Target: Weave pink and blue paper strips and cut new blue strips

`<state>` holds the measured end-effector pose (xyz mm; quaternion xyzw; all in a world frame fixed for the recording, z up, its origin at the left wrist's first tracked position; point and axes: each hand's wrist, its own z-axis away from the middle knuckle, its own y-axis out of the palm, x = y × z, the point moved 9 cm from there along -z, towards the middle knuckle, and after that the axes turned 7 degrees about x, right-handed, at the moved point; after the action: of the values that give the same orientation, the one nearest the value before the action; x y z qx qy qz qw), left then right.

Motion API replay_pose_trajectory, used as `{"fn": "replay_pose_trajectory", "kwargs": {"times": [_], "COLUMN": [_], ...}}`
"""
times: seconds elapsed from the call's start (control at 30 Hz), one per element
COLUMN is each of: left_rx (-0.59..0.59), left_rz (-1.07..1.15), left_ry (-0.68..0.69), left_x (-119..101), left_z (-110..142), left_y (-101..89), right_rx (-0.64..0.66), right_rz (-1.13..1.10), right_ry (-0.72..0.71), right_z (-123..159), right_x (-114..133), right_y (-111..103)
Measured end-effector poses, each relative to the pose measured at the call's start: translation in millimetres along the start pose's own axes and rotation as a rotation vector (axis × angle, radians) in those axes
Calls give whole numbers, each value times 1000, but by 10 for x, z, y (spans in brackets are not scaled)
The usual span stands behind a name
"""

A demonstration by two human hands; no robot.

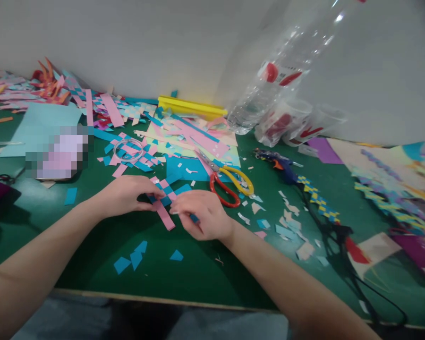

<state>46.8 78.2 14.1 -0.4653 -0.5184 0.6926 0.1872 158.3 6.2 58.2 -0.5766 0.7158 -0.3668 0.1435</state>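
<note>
Woven paper piece (165,188) of pink and blue strips, held between the person's two hands just above the counter (198,278), about midway across its near part. From where I stand, its long pink strip (165,218) gives the clearest axis: it slants, the free end pointing toward the near edge and slightly to the person's right, the other end running away into the weave. Left hand (127,193): thumb and forefinger pinch the weave's left side, the opening between them facing right. Right hand (200,212): fingers curled, thumb and fingertips pinching paper at the right side; the exact strip between them is hidden.

Nearer the edge lie several blue scraps (136,259). Beyond the weave are a blue sheet (189,171) and, partly over it, scissors (217,170) with one red and one yellow handle, their blades pointing away and to the left. Beyond the left hand, a clear ring (142,150) lies on pink and blue paper. Farther out, a yellow bar (191,107) lies crosswise near the wall (127,47); to its right, a clear bottle (283,75) stands beside plastic cups (285,118). On the right lies a yellow-and-blue woven strip (317,198); on the far left, a pale blue sheet (38,125).
</note>
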Motion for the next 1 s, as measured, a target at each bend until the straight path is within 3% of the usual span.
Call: {"fn": "replay_pose_trajectory", "kwargs": {"times": [0.13,0.37,0.5,0.63,0.7,0.87,1.0], "left_rx": [-5,0,-16,-9,-16,-52,-54], "left_rz": [-14,-32,-39,-53,-79,-143,-158], "left_ry": [1,19,6,-7,-14,-47,-66], "left_x": [-13,-35,-40,-37,-43,-53,-45], "left_z": [-2,10,7,-4,-12,-26,-27], "left_y": [-4,-7,-18,-8,-12,-32,-27], "right_rx": [220,305,243,-8,-63,114,218], "right_rz": [170,310,291,194,190,381,436], "right_ry": [-174,-167,-147,-5,31,-80,-10], "right_z": [-4,39,36,21,26,16,16], "right_x": [231,211,189,95,68,121,5], "right_y": [240,374,333,76,13,233,396]}}
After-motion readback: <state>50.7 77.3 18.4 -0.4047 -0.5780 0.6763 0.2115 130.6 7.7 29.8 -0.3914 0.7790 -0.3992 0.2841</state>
